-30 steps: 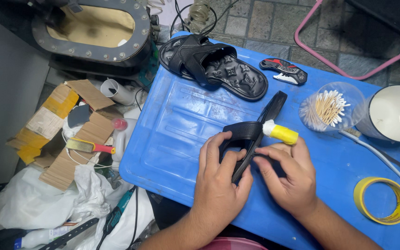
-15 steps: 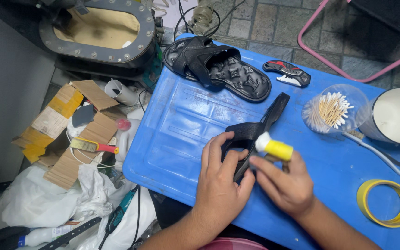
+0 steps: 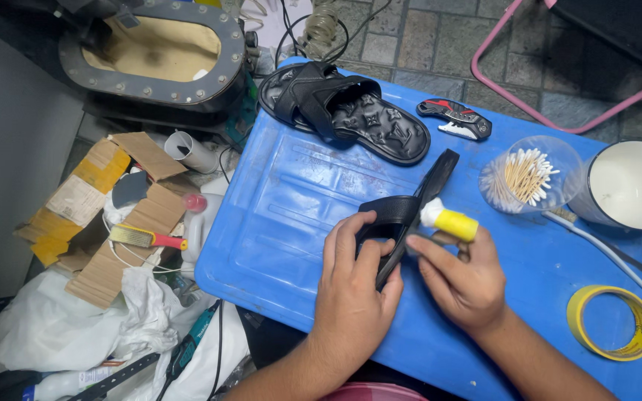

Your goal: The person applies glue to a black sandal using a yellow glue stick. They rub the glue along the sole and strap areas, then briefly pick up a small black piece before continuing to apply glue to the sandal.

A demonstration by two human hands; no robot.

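Gripping the black rubber sandal on edge over the blue plastic desk, left hand closed round its strap, right hand pinching the small yellow-bodied white-capped glue tube against the sole edge; best kept steady, nozzle tight on seam.

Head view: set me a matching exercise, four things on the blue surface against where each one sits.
Things:
1. roll of yellow tape
2. folding knife
3. glue bottle
4. flat black sandal

Places:
A. far left corner
B. in the right hand
C. near right corner
D. far edge, right of the flat sandal

Pairs: 1-C, 2-D, 3-B, 4-A
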